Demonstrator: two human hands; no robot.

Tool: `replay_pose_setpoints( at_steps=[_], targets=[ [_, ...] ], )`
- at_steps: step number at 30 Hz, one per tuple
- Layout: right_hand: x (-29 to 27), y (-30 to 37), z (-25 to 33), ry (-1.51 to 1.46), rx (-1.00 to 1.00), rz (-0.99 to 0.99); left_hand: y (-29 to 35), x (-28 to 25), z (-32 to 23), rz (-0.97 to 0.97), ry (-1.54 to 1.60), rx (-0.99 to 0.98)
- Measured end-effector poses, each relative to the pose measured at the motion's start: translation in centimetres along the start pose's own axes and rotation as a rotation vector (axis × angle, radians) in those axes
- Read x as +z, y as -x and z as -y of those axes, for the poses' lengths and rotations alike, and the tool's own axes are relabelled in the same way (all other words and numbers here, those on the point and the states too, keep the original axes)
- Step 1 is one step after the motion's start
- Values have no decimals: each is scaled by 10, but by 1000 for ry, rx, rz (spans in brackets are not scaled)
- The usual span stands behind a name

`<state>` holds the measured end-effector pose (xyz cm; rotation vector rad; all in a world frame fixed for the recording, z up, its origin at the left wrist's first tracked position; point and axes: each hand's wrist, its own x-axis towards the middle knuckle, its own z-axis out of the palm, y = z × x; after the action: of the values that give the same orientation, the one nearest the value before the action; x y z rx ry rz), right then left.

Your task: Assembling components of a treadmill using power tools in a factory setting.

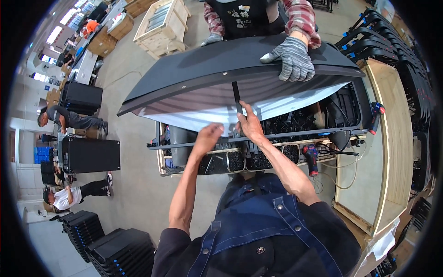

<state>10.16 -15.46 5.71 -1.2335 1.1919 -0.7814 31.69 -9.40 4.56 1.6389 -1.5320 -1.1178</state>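
A large curved dark panel [194, 69] with a pale shiny underside is tilted up over an open black cabinet [295, 122]. My left hand [208, 136] reaches under the panel's near edge, fingers together against the underside. My right hand [249, 122] touches the lower end of a thin black strut [236, 94] beneath the panel. Across from me a person in a plaid shirt and apron holds the panel's far edge with grey knit gloves [291, 57].
Small bins of dark screws [236, 160] and a red power screwdriver [311, 157] sit on the near shelf. A wooden frame [392, 152] stands at right, a wooden crate [162, 25] behind. Black cases [90, 154] and stacked trays [120, 249] lie left, near other workers.
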Motion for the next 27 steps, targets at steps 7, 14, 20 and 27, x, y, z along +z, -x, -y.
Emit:
replay_pose_setpoints(
  at_steps=[7, 14, 20, 27],
  targets=[
    [5, -26, -30, -38, -32, 131, 4, -83, -110, -328, 842, 105],
    [4, -22, -7, -94, 209, 260, -15, -118, -130, -450, 952, -35],
    [-8, -29, -8, -221, 274, 377, -18, -112, -123, -484, 942, -14],
    [-33, -50, -22, -115, 311, 562, -4, -82, -108, -532, 1073, -30]
  ],
)
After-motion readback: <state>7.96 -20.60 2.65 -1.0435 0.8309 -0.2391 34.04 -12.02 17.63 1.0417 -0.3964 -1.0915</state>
